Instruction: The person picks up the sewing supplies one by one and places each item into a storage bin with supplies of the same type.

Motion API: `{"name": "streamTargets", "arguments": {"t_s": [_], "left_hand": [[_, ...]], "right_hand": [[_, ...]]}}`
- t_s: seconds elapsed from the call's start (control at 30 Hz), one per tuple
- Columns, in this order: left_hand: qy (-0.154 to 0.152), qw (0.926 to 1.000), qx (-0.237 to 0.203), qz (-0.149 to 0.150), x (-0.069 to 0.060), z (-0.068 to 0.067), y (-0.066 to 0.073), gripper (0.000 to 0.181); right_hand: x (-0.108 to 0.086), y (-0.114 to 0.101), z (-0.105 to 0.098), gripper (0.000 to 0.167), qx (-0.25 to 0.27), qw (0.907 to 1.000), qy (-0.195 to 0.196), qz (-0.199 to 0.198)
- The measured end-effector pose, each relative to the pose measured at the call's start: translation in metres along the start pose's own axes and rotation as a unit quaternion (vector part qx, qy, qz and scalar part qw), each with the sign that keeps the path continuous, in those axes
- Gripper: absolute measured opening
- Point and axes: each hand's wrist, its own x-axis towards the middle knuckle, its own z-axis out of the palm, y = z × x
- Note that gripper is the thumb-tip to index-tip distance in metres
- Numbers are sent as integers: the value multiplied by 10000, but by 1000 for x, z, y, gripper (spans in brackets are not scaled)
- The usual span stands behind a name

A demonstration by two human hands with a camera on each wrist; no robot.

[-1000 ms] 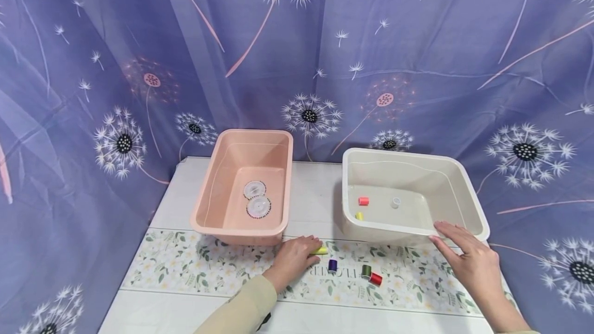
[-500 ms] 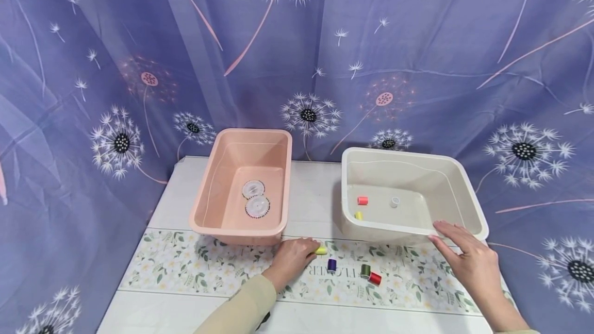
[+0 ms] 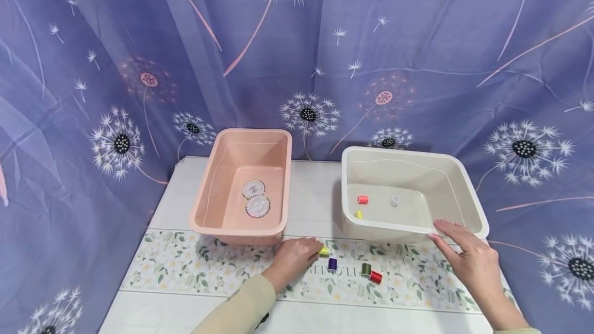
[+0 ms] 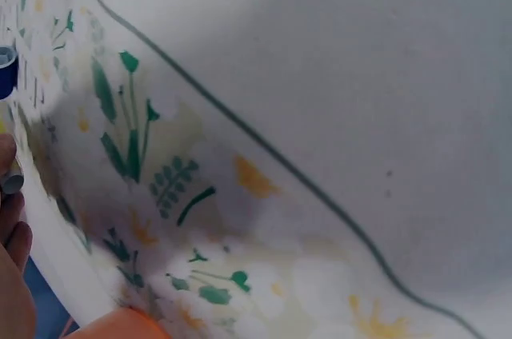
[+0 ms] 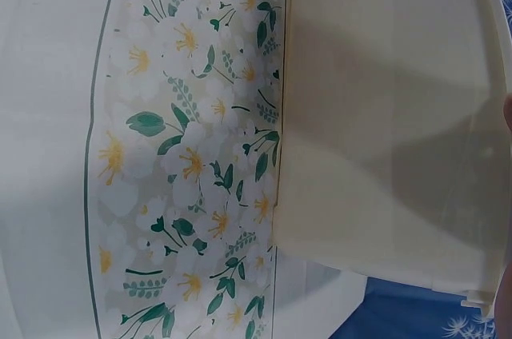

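Note:
My left hand [image 3: 294, 262] is low over the table just in front of the pink tub, its fingertips at a yellow thread spool [image 3: 324, 252]. In the left wrist view, the grey end of a spool [image 4: 12, 181] shows between the fingers; the rest is hidden. Beside that hand stands a dark blue thread spool [image 3: 332, 265]. Farther right, a green spool [image 3: 366, 270] and a red spool [image 3: 376, 277] touch. My right hand [image 3: 473, 259] grips the front rim of the white tub [image 3: 394, 230] near its right corner, thumb outside.
Inside the white tub lie a coral spool [image 3: 363, 200], a white spool [image 3: 395, 200] and a yellow one [image 3: 359, 215]. Two pin wheels [image 3: 258, 206] overlap in the pink tub [image 3: 236, 232]. A dandelion-print curtain [image 3: 260, 66] hangs behind the table.
The left fingers have shifted slightly over the yellow spool, and less of it shows than a second ago. The right hand stays on the white tub's rim.

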Motion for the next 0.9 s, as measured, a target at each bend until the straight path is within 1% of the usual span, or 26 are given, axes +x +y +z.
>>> {"name": "streamTargets", "arguments": {"t_s": [0.13, 0.23, 0.33, 0.43, 0.57, 0.67, 0.77, 0.83, 0.9], "left_hand": [[-25, 9998, -120, 135, 3, -7, 3, 28], [5, 9996, -77, 284, 5, -13, 5, 27], [145, 9988, 21, 465, 7, -19, 8, 25], [283, 9979, 15, 583, 9, -24, 10, 25], [456, 9953, -67, 847, 11, -31, 13, 26], [656, 9921, -87, 1065, 14, -38, 16, 27], [919, 9874, -71, 1289, 17, -43, 19, 27], [1072, 9843, -39, 1402, 19, -46, 21, 28], [1138, 9826, -44, 1467, 20, -49, 22, 27]], "right_hand": [[0, -1, -1, 76, -6, 10000, -14, 12], [0, -1, -1, 76, 4, 10000, -30, 30], [0, 0, -1, 76, -10, 10000, -31, 52], [-1, 1, 0, 76, -106, 9999, -30, 67], [-3, 2, 1, 76, -194, 9998, -18, 51], [-4, 2, 3, 76, -99, 9999, 93, 6], [-4, 2, 5, 74, 18, 9996, 270, -57], [-4, 3, 6, 73, 43, 9994, 345, -91], [-4, 4, 7, 72, 59, 9993, 356, -104]]}}
